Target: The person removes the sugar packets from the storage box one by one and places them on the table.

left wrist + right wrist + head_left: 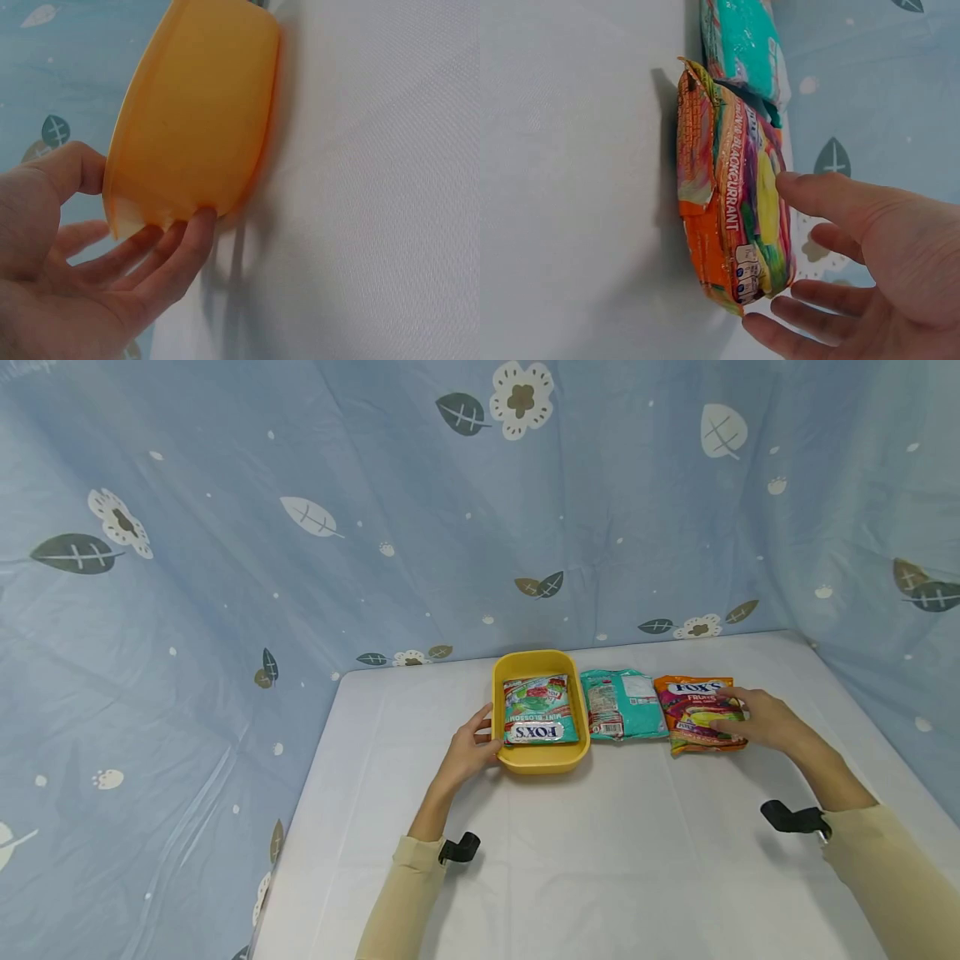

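Note:
A yellow plastic tub [543, 763] stands on the white table with a green FOX'S Mint Blossom candy bag [538, 710] lying flat inside. At the tub's left side, my left hand [471, 750] holds its wall, the thumb at the rim and several fingertips against the outside [187, 112]. My right hand [765, 720] reaches over the right end of an orange FOX'S fruits candy bag [697, 717]. Its thumb lies at the printed face, while the other fingers stay loosely spread by the bag's end [735, 187].
Between the tub and the orange bag lies a teal candy bag [624, 706], its printed back up, close against both. A blue curtain [420, 527] with leaves and flowers hangs behind the table [585, 860]. A black wrist mount [795, 818] sticks out from the right sleeve.

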Demonstrator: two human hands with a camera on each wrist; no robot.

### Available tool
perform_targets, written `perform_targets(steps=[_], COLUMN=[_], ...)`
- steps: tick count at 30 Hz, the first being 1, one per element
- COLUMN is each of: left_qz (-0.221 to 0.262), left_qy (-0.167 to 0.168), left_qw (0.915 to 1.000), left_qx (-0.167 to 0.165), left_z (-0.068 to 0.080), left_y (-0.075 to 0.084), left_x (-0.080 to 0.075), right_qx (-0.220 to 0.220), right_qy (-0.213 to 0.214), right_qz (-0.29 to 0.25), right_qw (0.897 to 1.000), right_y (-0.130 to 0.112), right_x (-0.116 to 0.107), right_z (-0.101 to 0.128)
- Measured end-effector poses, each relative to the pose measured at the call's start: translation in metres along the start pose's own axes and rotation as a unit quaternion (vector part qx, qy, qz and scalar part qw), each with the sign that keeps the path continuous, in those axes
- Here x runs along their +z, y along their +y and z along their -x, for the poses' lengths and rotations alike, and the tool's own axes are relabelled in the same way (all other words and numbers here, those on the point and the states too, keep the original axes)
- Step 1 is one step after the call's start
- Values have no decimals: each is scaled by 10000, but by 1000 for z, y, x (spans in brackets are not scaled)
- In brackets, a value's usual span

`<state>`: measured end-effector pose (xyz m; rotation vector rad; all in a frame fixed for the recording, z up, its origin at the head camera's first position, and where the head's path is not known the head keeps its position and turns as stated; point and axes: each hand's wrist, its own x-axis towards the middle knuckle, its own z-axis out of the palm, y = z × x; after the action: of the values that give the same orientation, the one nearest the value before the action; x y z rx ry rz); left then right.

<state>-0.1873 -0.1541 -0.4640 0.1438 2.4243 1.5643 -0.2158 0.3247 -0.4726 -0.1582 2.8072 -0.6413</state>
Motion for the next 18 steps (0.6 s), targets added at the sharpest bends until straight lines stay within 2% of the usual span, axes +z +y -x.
perform_targets(steps=[6, 10, 14, 18], left_qz=[51, 133, 166, 136], left_qy=[-52, -53, 84, 206], left_qw=[10000, 9999, 9998, 9997], left_qx=[-17, -45, -17, -1], left_z=[-3, -13, -22, -24], left_y=[-5, -21, -38, -43], left_x=[0, 2, 6, 7], right_qx=[63, 48, -3, 37], right_qy=[-116, -136, -87, -101], right_qz=[122, 116, 101, 116], right_qw=[9998, 9998, 9999, 9999], right_y=[-3, -4, -8, -13], right_x=[-1, -1, -2, -4], right_z=[0, 0, 1, 2])
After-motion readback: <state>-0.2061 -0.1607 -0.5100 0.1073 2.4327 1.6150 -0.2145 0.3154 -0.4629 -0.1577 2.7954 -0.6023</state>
